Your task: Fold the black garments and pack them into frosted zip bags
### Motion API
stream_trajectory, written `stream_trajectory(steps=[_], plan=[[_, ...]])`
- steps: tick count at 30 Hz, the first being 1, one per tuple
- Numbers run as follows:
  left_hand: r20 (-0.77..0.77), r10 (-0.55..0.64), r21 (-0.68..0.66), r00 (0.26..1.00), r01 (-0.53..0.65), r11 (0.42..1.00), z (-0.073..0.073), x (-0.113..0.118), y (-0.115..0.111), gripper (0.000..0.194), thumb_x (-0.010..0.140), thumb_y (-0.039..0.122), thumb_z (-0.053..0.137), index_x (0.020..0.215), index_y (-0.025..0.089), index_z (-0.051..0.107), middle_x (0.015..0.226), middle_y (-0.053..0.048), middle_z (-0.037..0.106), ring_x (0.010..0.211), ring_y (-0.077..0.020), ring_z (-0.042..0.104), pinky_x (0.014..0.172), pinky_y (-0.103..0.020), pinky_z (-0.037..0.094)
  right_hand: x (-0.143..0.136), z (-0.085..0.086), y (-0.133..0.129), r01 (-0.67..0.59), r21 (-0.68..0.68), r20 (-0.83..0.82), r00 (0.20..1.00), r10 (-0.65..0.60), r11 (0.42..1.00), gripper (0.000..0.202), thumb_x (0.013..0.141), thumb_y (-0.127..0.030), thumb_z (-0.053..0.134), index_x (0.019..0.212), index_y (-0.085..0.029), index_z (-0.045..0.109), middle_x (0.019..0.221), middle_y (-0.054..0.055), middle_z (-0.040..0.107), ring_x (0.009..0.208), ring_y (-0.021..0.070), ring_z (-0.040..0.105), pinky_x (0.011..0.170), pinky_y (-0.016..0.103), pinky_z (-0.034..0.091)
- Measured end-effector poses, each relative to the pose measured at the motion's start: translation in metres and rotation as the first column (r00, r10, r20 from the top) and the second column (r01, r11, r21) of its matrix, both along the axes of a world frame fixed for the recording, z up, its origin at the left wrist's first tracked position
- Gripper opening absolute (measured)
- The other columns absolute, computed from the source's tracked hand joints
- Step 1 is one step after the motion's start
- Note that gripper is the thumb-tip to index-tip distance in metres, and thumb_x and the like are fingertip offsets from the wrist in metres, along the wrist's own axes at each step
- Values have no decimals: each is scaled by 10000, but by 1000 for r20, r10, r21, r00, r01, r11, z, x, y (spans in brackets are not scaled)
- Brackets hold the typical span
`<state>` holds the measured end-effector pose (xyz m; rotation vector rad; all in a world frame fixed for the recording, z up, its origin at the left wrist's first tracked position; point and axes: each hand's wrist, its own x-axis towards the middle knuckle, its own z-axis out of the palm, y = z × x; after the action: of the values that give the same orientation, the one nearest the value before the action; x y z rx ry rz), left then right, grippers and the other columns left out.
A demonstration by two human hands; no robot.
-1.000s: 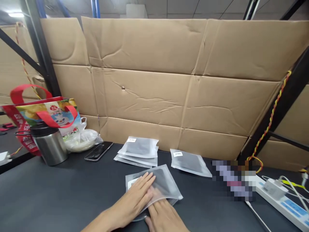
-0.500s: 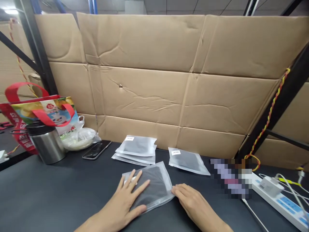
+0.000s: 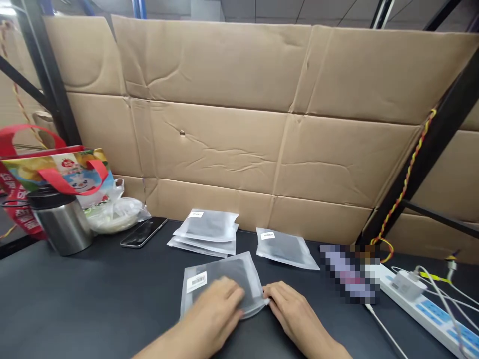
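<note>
A frosted plastic zip bag point(image 3: 249, 279) with a white barcode label point(image 3: 196, 282) lies on the table in front of me, something dark inside it. My left hand point(image 3: 220, 309) rests over the lower middle of this bag, its fingers bent and blurred by motion, so their hold is unclear. At the bag's lower right corner, my right hand point(image 3: 286, 309) pinches the edge between thumb and fingers. Behind it lie a small stack of similar bags point(image 3: 209, 229) and, to the right, a single bag point(image 3: 286, 249), each with a label.
On the left stand a steel bottle point(image 3: 63, 224), a colourful carrier bag point(image 3: 78, 172) and a clear plastic bag point(image 3: 119, 214), with a phone point(image 3: 144, 233) beside them. To the right are a pixelated object point(image 3: 350, 274), a power strip point(image 3: 422, 309) and cables. Cardboard point(image 3: 217, 139) walls the back.
My left hand has moved right from its flat, spread pose, fingers now bent, uncovering the bag's label. My right hand stays at the corner. The whole view has shifted slightly.
</note>
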<state>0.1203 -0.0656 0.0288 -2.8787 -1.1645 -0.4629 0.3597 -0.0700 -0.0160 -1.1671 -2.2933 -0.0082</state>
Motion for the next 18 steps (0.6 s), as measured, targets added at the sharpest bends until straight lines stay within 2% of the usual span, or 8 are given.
stream_trajectory(steps=[2,4,6,9,11,13,15,18], plan=[[-43,-93,16,995,94,995,-4,34,0,84,866,154,563,942,187,574,952,-42,643,848,-215,622,749,-317,533,1,0,0,-1,-27,-30,1000,0,1000,189,936,-114,394,961,-222,546,903,25,618,847,183,610,755,305,507],[-107,-138,66,985,145,987,-13,57,5,92,870,113,526,944,157,557,914,-69,643,816,-234,627,706,-335,535,1,0,1,-5,-46,-53,999,3,999,183,940,-118,393,955,-216,547,908,33,614,857,187,604,766,311,504],[-146,-164,90,976,178,980,-20,68,12,142,879,64,463,964,144,544,909,-84,645,783,-234,637,670,-335,532,1,0,1,-16,-59,-68,998,12,998,183,946,-120,383,935,-210,542,907,39,612,854,187,597,765,312,500],[-161,-194,82,968,209,974,-20,66,17,154,877,63,446,955,163,534,920,-72,645,715,-212,636,610,-305,517,1,0,2,-16,-71,-55,998,13,997,187,949,-119,374,900,-207,532,880,35,606,820,183,592,735,309,495],[-175,-193,79,965,210,975,-15,51,13,147,866,65,455,922,177,532,890,-58,641,690,-208,626,590,-297,503,2,1,1,-5,-56,-40,999,2,998,189,950,-120,368,903,-209,528,875,35,606,814,184,594,732,311,494],[-193,-177,69,965,194,979,-11,25,5,151,854,62,465,896,191,530,856,-45,632,676,-206,613,590,-294,492,3,1,1,-2,-35,-41,999,0,999,194,952,-123,361,916,-214,527,890,38,612,824,183,601,741,310,497],[-194,-152,53,969,165,985,-10,-10,-5,172,850,57,460,891,207,533,841,-33,626,661,-195,604,605,-287,487,3,2,0,-5,-26,-43,999,4,1000,196,952,-125,357,915,-219,525,901,39,618,828,181,606,741,308,500],[-111,-77,87,991,87,992,-17,-65,-17,242,848,55,434,922,241,571,830,-20,644,677,-184,614,661,-272,491,3,3,-1,-10,-39,-33,999,9,999,195,952,-128,355,901,-224,517,896,36,620,816,179,605,724,308,500]])
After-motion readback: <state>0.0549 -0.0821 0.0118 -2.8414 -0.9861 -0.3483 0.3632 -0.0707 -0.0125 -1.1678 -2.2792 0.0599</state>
